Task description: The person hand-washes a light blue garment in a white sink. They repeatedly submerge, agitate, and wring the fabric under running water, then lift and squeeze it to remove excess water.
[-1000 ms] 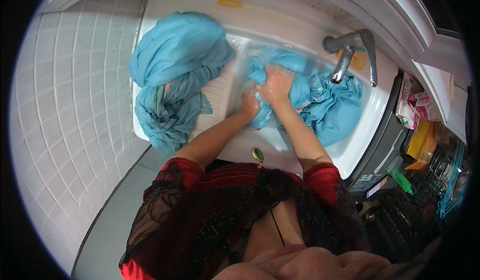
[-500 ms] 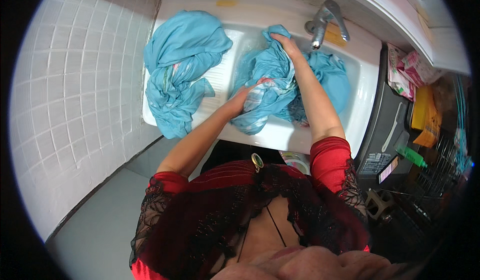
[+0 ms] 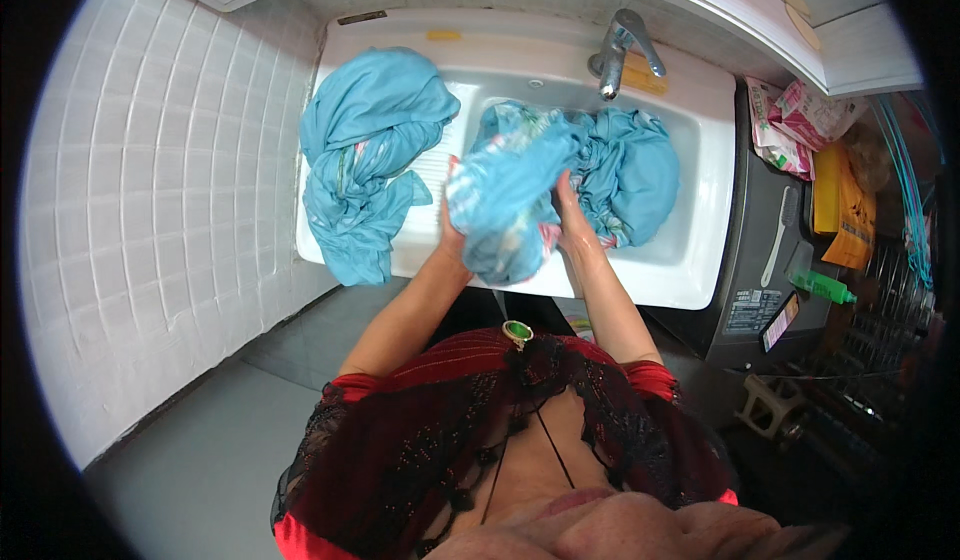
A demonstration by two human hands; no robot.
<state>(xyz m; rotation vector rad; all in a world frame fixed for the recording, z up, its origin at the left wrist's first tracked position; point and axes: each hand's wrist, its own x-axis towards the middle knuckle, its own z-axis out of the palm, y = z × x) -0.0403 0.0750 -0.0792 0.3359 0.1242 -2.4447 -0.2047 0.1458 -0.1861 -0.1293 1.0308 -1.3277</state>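
Observation:
Between my two hands is a bunched wet blue cloth (image 3: pixel 515 195) with white and pink patterned patches, lifted over the front of the white sink (image 3: pixel 640 285). My left hand (image 3: pixel 453 228) grips its left side, with most fingers hidden by the fabric. On the other side my right hand (image 3: pixel 568 212) is closed against the bundle near the basin's front wall. More of the blue fabric (image 3: pixel 640 175) lies in the basin to the right, seemingly continuous with the held part. A second blue cloth heap (image 3: pixel 375 150) rests on the ribbed washboard side at the left.
A chrome faucet (image 3: pixel 622 55) stands at the back right, beside a yellow bar (image 3: pixel 645 75). Right of the sink is a dark appliance top with a white-handled brush (image 3: pixel 780 235), a green bottle (image 3: pixel 825 287) and a phone (image 3: pixel 780 322). A white tiled wall (image 3: pixel 190 200) borders the left.
My right hand has come down and nearer, from the far end of the cloth to its side. The bundle is now gathered and raised between both hands. The view has shifted slightly.

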